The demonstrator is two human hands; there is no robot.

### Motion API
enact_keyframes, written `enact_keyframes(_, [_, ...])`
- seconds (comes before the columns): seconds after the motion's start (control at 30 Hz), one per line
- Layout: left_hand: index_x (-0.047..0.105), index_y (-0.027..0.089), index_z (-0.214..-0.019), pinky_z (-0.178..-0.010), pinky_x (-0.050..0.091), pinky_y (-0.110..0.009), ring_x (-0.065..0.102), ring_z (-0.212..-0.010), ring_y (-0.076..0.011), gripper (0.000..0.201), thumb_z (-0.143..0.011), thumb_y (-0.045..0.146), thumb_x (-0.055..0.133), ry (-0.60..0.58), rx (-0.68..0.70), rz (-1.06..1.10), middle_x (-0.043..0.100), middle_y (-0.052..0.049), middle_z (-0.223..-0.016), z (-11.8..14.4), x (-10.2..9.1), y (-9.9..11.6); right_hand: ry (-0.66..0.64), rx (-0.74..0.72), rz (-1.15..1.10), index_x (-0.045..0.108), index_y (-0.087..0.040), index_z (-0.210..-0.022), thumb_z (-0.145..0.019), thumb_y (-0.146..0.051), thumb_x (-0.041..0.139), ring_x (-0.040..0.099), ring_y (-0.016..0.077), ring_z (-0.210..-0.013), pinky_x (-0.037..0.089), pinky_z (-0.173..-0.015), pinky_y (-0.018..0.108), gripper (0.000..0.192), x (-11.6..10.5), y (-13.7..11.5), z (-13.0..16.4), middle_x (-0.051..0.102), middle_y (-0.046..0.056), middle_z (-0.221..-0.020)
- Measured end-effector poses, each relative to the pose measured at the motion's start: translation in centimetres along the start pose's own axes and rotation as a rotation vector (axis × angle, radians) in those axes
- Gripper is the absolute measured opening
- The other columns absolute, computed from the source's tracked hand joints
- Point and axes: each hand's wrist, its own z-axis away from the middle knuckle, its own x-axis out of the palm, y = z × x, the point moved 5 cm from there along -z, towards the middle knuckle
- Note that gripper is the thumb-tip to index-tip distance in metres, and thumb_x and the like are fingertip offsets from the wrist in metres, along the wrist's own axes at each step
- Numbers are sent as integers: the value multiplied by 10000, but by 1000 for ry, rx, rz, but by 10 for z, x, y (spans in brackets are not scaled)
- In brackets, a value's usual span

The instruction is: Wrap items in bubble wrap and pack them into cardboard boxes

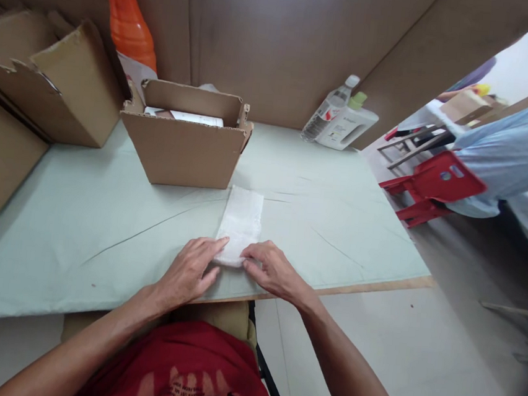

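White, soft, flat rectangular pad (241, 224) lies lengthwise on the pale green table covering (102, 232), its near end just short of the table's front edge, its far end close to the open brown cardboard box (182, 146).

Left hand (190, 272): palm down, fingers spread flat; fingertips press the pad's near left corner. No closed grasp, pinning only.
Right hand (272, 270): palm down, fingers loosely extended; fingertips rest on the near right corner. Also open, pressing rather than pinching.

Handling, as judged: the pad looks light, thin and limp, likely fibrous; it should bend or crease easily and slide on the smooth covering unless held down. Best taken at the near corners or long edges with a light pinch; the middle would sag.

Around: larger torn cardboard boxes (46, 77) at far left; orange plastic bottle (129, 23) behind the open box; clear water bottle (328, 114) leaning beside a white jug with green cap (352, 127) at the back wall. Red plastic stool (433, 186) and another person's light blue sleeve (515, 154) well off to the right.
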Motion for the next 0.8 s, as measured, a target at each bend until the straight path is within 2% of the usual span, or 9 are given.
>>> enact_keyframes(0.07, [615, 148, -1306, -874, 544, -370, 673, -927, -215, 431, -885, 174, 523, 17, -115, 77, 742, -99, -1058, 1, 1, 0, -88, 73, -127, 723, -207, -960, -938, -217, 563, 647, 178, -765, 472, -726, 298, 161, -5, -2, 7, 741, 17, -838])
enact_keyframes(0.13, [659, 148, -1243, -760, 534, -311, 650, -771, -177, 383, -892, 222, 523, 10, -265, 149, 741, -65, -942, 3, 2, -1, -50, 123, -212, 710, -225, -1057, -970, -275, 552, 675, 185, -837, 491, -691, 281, 188, -9, -3, 17, 755, 24, -949])
enact_keyframes(0.3, [665, 157, -1262, -597, 428, -265, 539, -588, -146, 431, -871, 293, 545, -39, -506, 163, 606, 25, -668, -2, 3, -6, 508, 36, 14, 652, -234, -1136, -946, -219, 612, 675, 229, -990, 514, -868, 377, 195, -21, -14, 51, 734, 70, -1070])
enact_keyframes(0.33, [659, 159, -1275, -594, 419, -267, 532, -581, -147, 442, -866, 287, 549, -58, -520, 142, 593, 30, -656, -5, 4, -7, 559, -20, 81, 646, -235, -1130, -936, -183, 614, 669, 231, -989, 507, -874, 387, 203, -18, -19, 56, 730, 73, -1062])
enact_keyframes(0.4, [650, 166, -1289, -608, 424, -275, 535, -578, -151, 450, -860, 264, 556, -105, -525, 90, 595, 31, -654, -12, 7, -8, 524, -112, 181, 636, -236, -1141, -924, -150, 608, 657, 242, -1016, 498, -862, 396, 235, -6, -28, 58, 721, 89, -1098])
enact_keyframes(0.5, [646, 167, -1281, -679, 477, -305, 590, -639, -175, 426, -870, 229, 551, -104, -468, -9, 651, -1, -718, -17, 13, -8, 347, -145, 298, 618, -202, -1221, -909, -168, 613, 626, 293, -1123, 478, -883, 441, 314, 16, -27, 49, 685, 141, -1253])
enact_keyframes(0.57, [646, 156, -1254, -772, 517, -339, 650, -789, -207, 379, -897, 233, 545, 4, -359, -69, 703, -59, -870, -16, 11, -4, 292, -150, 334, 611, -172, -1245, -901, -151, 608, 618, 308, -1142, 464, -894, 458, 345, 25, -20, 40, 679, 158, -1284])
enact_keyframes(0.7, [603, 173, -1279, -1014, 488, -440, 592, -1197, -281, 378, -906, 236, 593, 165, -33, -116, 651, -148, -1280, -2, 4, 12, 294, -151, 248, 624, -163, -1227, -933, -108, 538, 651, 264, -1033, 466, -877, 439, 311, 22, -8, 32, 739, 122, -1150])
enact_keyframes(0.8, [559, 205, -1325, -1037, 470, -446, 578, -1224, -263, 440, -895, 115, 547, 125, 69, -67, 670, -117, -1261, 10, -1, 20, 243, -96, 84, 639, -182, -1219, -970, -146, 508, 663, 237, -943, 491, -848, 412, 284, 17, -7, 34, 762, 93, -1051])
